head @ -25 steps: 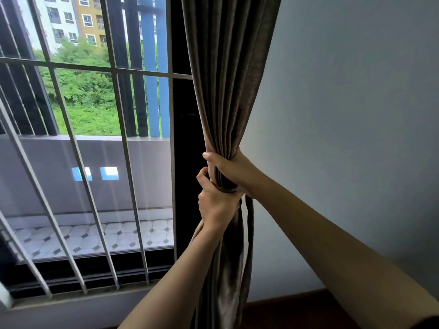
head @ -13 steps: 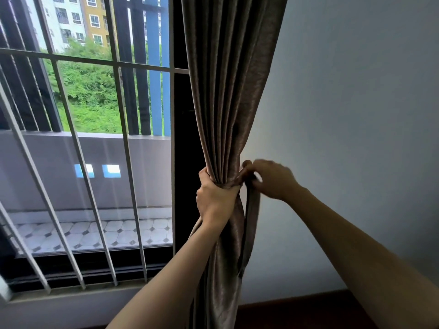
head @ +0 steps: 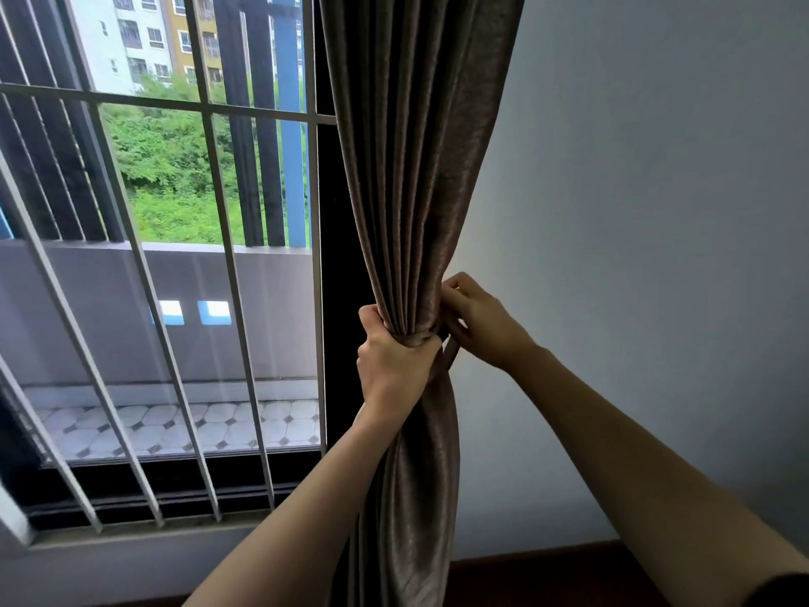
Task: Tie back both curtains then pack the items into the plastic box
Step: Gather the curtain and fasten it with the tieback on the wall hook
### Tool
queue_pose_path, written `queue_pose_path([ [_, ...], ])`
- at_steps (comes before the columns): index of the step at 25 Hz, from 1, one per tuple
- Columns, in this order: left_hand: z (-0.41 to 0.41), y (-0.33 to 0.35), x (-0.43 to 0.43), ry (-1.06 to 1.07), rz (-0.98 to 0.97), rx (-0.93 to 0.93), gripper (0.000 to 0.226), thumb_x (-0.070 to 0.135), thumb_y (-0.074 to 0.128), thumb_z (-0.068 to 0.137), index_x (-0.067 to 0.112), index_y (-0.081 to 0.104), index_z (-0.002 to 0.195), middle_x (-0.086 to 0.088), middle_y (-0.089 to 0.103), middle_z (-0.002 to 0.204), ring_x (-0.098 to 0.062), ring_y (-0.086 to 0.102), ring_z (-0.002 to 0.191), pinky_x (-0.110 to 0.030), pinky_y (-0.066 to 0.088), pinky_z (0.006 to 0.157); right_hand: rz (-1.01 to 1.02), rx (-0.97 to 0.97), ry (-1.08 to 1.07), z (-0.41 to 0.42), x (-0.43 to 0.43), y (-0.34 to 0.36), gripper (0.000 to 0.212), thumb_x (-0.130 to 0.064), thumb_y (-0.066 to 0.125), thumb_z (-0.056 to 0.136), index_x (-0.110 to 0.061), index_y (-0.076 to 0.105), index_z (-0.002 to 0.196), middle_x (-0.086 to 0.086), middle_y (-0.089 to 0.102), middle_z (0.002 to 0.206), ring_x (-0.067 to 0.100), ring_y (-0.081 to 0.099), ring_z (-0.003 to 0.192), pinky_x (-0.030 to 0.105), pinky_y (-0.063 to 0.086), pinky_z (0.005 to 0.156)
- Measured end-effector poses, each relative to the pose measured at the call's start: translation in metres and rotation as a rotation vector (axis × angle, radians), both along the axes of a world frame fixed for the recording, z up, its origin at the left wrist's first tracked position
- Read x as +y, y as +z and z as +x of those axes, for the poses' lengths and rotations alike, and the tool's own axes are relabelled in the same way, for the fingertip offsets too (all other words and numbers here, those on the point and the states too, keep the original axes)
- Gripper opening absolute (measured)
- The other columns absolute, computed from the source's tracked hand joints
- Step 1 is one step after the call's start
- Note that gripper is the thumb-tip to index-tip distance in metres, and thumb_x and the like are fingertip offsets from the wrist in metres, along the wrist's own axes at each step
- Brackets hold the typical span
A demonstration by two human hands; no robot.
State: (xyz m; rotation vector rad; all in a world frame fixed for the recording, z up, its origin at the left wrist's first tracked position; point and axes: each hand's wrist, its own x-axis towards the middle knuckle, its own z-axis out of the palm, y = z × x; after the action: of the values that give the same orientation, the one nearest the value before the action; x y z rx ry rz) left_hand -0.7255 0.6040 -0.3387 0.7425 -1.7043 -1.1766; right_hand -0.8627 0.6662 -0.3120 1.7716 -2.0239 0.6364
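**One curtain gathered, tie not yet fastened**

One view only, from the head camera. A brown curtain [head: 411,168] hangs at the right edge of the barred window [head: 175,300], beside the grey wall [head: 656,212], and it is bunched into a narrow waist about halfway down.

Judging by this, the task is in its early part: this curtain is gathered but its tie-back strap [head: 451,354] does not look secured, and the second curtain, the plastic box and the items to pack are all out of sight (so nothing can be said of them).

The left hand [head: 394,357] is closed in a full fist around the gathered folds, squeezing them together from the window side. The right hand [head: 477,322] is at the wall side of the same waist, fingers curled in against the cloth and seemingly pinching the strap, which runs down between the two hands; whether a hook or loop is there is hidden behind the fabric.
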Motion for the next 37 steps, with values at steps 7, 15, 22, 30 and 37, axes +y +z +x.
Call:
queue_pose_path([
  [7, 0.004, 0.004, -0.005, -0.023, 0.006, -0.049, 0.056, 0.034, 0.075, 0.071, 0.018, 0.035, 0.107, 0.013, 0.050, 0.078, -0.019, 0.057, 0.077, -0.039, 0.056, 0.074, 0.138, 0.099, -0.009, -0.009, -0.008, 0.045, 0.013, -0.007, 0.063, 0.085, -0.004, 0.070, 0.096, 0.016, 0.051, 0.113, 0.021, 0.053, 0.085, 0.033, 0.053, 0.074],
  [15, 0.030, -0.014, -0.027, -0.652, 0.353, 0.244, 0.043, 0.012, 0.056, 0.070, 0.015, 0.038, 0.110, -0.004, 0.065, 0.090, -0.015, 0.065, 0.078, -0.029, 0.055, 0.067, -0.121, -0.955, -0.004, 0.030, -0.041, 0.007, 0.046, -0.045, 0.055, 0.086, -0.008, 0.050, 0.113, 0.011, 0.063, 0.110, 0.025, 0.061, 0.100, 0.044, 0.053, 0.089],
  [22, 0.020, -0.014, -0.052, -0.553, 0.355, 0.161, 0.049, 0.003, 0.048, 0.086, 0.030, 0.034, 0.125, -0.012, 0.049, 0.120, -0.023, 0.058, 0.094, -0.027, 0.050, 0.063, -0.290, -1.377, -0.047, 0.061, -0.032, -0.022, 0.029, -0.015, 0.031, 0.102, -0.028, 0.053, 0.089, -0.004, 0.057, 0.089, 0.009, 0.055, 0.083, 0.020, 0.042, 0.074],
  [30, 0.030, 0.000, -0.063, -0.553, 0.215, -0.063, 0.031, 0.019, 0.063, 0.079, 0.017, 0.061, 0.110, -0.016, 0.067, 0.104, -0.024, 0.064, 0.095, -0.034, 0.051, 0.089, -0.421, -1.151, -0.089, 0.069, -0.036, -0.029, 0.030, -0.021, 0.036, 0.100, 0.004, 0.051, 0.105, 0.021, 0.061, 0.103, 0.032, 0.060, 0.095, 0.035, 0.050, 0.086],
  [37, 0.028, 0.016, -0.077, -0.489, -0.131, -0.309, 0.029, 0.041, 0.071, 0.065, 0.025, 0.067, 0.089, -0.012, 0.071, 0.085, -0.031, 0.068, 0.082, -0.046, 0.055, 0.082, -0.317, -1.151, 0.294, 0.079, -0.010, -0.045, 0.067, -0.050, 0.066, 0.071, -0.007, 0.052, 0.121, 0.008, 0.064, 0.110, 0.014, 0.065, 0.101, 0.023, 0.052, 0.084],
])
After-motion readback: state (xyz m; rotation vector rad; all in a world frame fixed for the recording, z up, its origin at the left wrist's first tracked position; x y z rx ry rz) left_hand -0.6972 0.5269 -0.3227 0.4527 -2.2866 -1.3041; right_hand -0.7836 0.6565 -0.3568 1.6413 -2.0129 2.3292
